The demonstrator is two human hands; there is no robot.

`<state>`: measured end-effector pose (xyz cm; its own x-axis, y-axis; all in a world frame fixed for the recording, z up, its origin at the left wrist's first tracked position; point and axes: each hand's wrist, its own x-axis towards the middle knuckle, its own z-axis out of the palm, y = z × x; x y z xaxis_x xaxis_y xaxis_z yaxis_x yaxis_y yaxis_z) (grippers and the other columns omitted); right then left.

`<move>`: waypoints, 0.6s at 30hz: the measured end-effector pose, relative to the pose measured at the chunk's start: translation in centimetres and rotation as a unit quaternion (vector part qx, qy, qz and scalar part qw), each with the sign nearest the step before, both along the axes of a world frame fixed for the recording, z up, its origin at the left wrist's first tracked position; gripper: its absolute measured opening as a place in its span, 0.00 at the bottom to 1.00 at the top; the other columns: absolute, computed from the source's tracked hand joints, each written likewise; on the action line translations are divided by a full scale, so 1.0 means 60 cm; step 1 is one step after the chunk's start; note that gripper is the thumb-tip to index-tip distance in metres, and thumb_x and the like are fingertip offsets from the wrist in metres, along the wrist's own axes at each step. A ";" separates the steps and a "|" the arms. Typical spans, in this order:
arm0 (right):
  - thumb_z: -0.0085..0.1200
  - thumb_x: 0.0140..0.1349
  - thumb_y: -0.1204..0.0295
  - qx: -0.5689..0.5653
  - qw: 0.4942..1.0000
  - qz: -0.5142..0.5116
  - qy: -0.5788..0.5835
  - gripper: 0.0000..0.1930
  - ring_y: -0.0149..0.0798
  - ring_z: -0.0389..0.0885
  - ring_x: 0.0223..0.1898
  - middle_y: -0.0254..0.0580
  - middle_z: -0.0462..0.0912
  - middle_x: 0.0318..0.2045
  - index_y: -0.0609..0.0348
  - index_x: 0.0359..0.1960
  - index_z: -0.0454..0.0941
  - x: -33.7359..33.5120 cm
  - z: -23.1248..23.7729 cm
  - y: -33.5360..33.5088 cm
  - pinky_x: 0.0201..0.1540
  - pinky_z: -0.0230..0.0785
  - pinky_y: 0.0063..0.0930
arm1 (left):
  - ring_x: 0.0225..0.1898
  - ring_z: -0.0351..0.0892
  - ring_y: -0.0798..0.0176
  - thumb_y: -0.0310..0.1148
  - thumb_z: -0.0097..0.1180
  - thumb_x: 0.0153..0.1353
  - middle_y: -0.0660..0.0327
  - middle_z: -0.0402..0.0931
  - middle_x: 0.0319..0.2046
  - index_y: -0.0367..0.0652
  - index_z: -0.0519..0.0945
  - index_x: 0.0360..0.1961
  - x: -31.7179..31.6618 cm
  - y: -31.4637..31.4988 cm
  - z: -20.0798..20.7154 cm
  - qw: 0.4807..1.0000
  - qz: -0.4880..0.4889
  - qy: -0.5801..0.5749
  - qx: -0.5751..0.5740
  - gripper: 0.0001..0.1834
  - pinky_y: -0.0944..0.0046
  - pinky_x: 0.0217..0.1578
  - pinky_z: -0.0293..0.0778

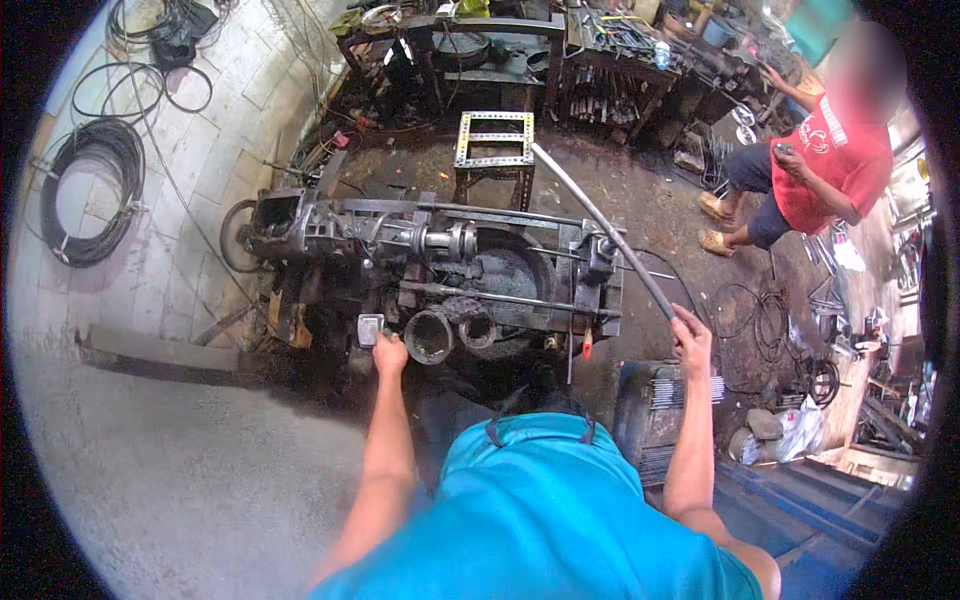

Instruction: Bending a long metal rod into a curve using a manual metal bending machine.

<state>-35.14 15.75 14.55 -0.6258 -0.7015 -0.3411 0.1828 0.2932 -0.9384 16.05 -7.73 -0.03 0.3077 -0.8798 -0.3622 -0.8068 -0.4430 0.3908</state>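
Note:
My right hand (692,340) is closed round the near end of a long grey metal rod (610,235). The rod slants up and left over the machine, and its far end comes near a metal-framed stool (496,138). My left hand (390,354) grips a small squarish grey metal piece (370,328), whose exact kind I cannot make out. Just right of that hand is a thick hollow metal cylinder (431,335), with a smaller cylinder (477,331) beside it. Both are by the near side of a long greasy lathe-like machine (450,240) with a round chuck-like end.
At the right, a person in a red shirt (830,155) stands holding a small dark thing. A cluttered workbench (620,40) runs along the back. Coiled cable (90,190) lies at the left; a finned metal block (655,410) stands near my right forearm. Loose cables cross the floor.

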 end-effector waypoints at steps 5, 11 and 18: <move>0.57 0.61 0.71 -0.008 0.999 0.037 0.019 0.19 0.17 0.60 0.17 0.23 0.70 0.21 0.62 0.54 0.76 -0.003 -0.010 0.003 0.17 0.48 0.14 | 0.50 0.73 0.34 0.38 0.49 0.63 0.35 0.74 0.46 0.32 0.69 0.53 -0.030 0.008 0.006 1.000 0.006 -0.030 0.002 0.23 0.43 0.50 0.68; 0.55 0.64 0.70 0.009 0.992 0.100 0.075 0.18 0.19 0.60 0.21 0.22 0.71 0.24 0.59 0.55 0.77 0.007 -0.003 -0.015 0.22 0.54 0.17 | 0.50 0.74 0.36 0.38 0.48 0.63 0.37 0.75 0.46 0.33 0.70 0.51 -0.030 -0.008 -0.015 0.996 0.017 -0.074 0.039 0.21 0.44 0.50 0.69; 0.53 0.64 0.72 -0.009 0.979 0.153 0.137 0.18 0.29 0.77 0.44 0.39 0.83 0.43 0.60 0.55 0.75 0.042 -0.016 -0.058 0.49 0.68 0.23 | 0.50 0.74 0.36 0.38 0.50 0.62 0.37 0.75 0.46 0.33 0.72 0.50 -0.030 -0.010 -0.020 0.997 0.018 -0.071 0.035 0.20 0.44 0.51 0.69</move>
<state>-32.64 12.24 13.57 -0.4507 -0.8752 -0.1756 -0.1699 0.2773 -0.9457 14.26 -8.36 -1.23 0.3914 -0.8415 -0.3724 -0.8348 -0.4950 0.2410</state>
